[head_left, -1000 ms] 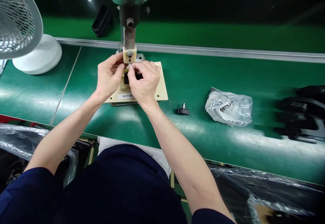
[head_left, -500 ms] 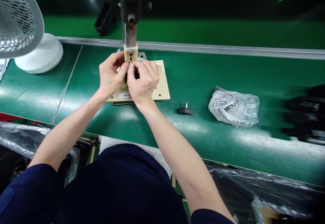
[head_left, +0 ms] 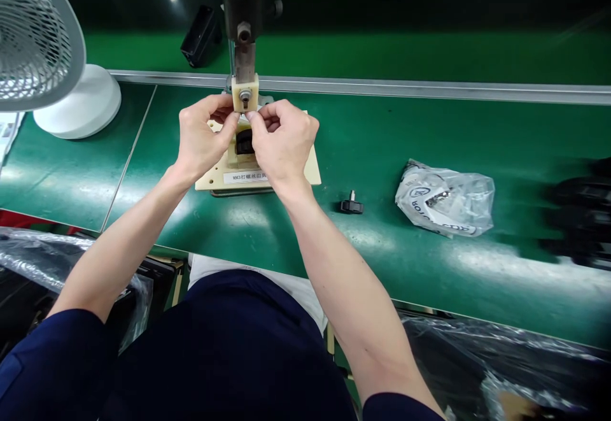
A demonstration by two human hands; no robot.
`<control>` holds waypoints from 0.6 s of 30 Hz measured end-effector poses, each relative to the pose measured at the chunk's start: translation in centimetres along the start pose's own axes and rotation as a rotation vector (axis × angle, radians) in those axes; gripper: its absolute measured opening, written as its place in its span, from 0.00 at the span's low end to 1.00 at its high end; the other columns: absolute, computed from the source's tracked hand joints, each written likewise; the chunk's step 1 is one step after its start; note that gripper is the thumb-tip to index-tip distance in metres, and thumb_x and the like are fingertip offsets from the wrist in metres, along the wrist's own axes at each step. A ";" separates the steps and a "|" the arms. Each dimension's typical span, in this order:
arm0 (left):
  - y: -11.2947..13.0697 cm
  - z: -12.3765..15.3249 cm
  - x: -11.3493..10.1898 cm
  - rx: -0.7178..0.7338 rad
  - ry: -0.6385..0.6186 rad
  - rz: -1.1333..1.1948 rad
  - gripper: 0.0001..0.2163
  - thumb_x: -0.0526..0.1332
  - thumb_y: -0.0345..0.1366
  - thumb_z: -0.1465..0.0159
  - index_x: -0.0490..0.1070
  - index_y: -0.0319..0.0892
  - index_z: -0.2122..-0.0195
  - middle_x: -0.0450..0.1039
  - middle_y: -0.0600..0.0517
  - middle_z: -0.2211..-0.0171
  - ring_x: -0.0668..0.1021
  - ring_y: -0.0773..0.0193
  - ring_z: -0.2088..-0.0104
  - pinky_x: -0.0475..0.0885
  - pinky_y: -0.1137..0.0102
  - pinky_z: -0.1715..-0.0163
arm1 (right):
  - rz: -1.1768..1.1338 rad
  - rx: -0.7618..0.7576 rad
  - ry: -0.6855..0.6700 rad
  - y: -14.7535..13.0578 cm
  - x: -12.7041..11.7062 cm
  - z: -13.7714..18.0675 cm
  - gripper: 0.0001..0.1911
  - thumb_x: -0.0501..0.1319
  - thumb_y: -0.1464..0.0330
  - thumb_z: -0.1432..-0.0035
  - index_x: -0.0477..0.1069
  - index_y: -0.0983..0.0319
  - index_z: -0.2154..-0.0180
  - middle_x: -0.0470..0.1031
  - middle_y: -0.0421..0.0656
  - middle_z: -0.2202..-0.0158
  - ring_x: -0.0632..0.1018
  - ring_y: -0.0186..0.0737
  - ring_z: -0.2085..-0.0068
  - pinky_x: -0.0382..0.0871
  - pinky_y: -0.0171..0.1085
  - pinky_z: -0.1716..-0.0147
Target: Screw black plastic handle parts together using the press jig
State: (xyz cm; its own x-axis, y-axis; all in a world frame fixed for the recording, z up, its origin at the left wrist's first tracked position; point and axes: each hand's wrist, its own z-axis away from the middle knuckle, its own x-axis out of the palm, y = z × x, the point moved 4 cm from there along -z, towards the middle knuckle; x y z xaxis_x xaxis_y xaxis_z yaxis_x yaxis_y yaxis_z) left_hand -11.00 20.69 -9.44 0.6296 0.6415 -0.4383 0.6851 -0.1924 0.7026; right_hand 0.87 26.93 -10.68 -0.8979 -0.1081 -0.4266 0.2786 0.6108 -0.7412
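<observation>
My left hand [head_left: 203, 134] is closed at the lower left of a cream block [head_left: 245, 95] on the press head. Its thumb tip sits just under the block, with the other fingers curled behind. On the block's right side my right hand [head_left: 287, 139] is also closed, thumb tip at the bottom edge. Whatever lies between the fingertips is too small or hidden to name. Below the hands a cream fixture plate [head_left: 214, 180] bears a white label [head_left: 245, 177] and a black part [head_left: 245, 142] in its raised holder.
A press [head_left: 244, 7] rises over the plate. To the right lie a small black part with a metal stem [head_left: 352, 204], a clear plastic bag [head_left: 446, 198] and dark parts [head_left: 580, 211]. A white fan [head_left: 79, 106] stands left; a black box [head_left: 201, 35] is at the back.
My right hand has shifted to the right and its thumb has moved off from the left thumb. More of the label and the black part in the holder now shows.
</observation>
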 end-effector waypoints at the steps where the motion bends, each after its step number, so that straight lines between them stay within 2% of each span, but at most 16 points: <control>1: 0.1 -0.1 -0.1 0.005 -0.005 -0.012 0.14 0.63 0.46 0.42 0.73 0.39 0.64 0.75 0.49 0.68 0.78 0.60 0.63 0.74 0.61 0.58 | 0.009 -0.005 0.000 -0.1 -0.1 -0.1 0.10 0.55 0.67 0.39 0.67 0.62 0.73 0.71 0.41 0.72 0.75 0.41 0.63 0.68 0.44 0.59; 8: 0.8 -0.8 -0.2 -0.014 -0.026 -0.082 0.05 0.62 0.34 0.45 0.72 0.38 0.70 0.75 0.51 0.73 0.75 0.66 0.73 0.72 0.70 0.67 | 0.072 -0.029 -0.030 -0.3 -0.1 -0.2 0.09 0.57 0.68 0.42 0.66 0.61 0.75 0.73 0.43 0.72 0.74 0.42 0.66 0.67 0.43 0.60; 11: 1.6 -1.0 -0.6 -0.050 -0.010 -0.085 0.04 0.61 0.31 0.48 0.72 0.38 0.71 0.75 0.51 0.74 0.74 0.67 0.74 0.70 0.73 0.70 | 0.128 -0.101 -0.067 -0.9 -1.8 0.4 0.09 0.58 0.69 0.44 0.67 0.61 0.76 0.73 0.43 0.74 0.74 0.42 0.68 0.67 0.41 0.63; 14: 3.1 -0.7 -1.0 -0.070 -0.033 -0.105 0.03 0.59 0.31 0.49 0.71 0.39 0.76 0.73 0.52 0.77 0.73 0.66 0.75 0.67 0.72 0.72 | 0.170 -0.219 0.005 -2.0 -6.8 -1.1 0.07 0.58 0.70 0.44 0.68 0.61 0.75 0.74 0.43 0.74 0.74 0.39 0.71 0.68 0.38 0.68; 16: 3.4 -0.4 -0.7 -0.075 -0.052 -0.093 0.03 0.58 0.32 0.49 0.70 0.40 0.77 0.73 0.51 0.79 0.73 0.65 0.76 0.67 0.71 0.73 | 0.152 -0.308 0.171 -3.5 -11.7 -4.7 0.06 0.57 0.70 0.43 0.70 0.62 0.72 0.74 0.42 0.74 0.74 0.38 0.72 0.69 0.37 0.69; 18: 3.1 -0.3 0.2 -0.077 -0.052 -0.070 0.04 0.57 0.33 0.47 0.71 0.41 0.76 0.74 0.50 0.77 0.74 0.63 0.75 0.69 0.69 0.72 | 0.109 -0.405 0.332 -7.0 -16.7 -10.1 0.06 0.57 0.70 0.43 0.71 0.62 0.70 0.75 0.42 0.72 0.75 0.37 0.71 0.70 0.37 0.68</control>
State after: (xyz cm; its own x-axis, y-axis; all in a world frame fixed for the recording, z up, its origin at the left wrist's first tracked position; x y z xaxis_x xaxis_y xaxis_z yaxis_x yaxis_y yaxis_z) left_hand -8.83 20.43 -7.15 0.6008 0.6116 -0.5148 0.6990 -0.0895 0.7095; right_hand 10.46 32.35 6.85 -0.9490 0.1867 -0.2542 0.2812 0.8658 -0.4139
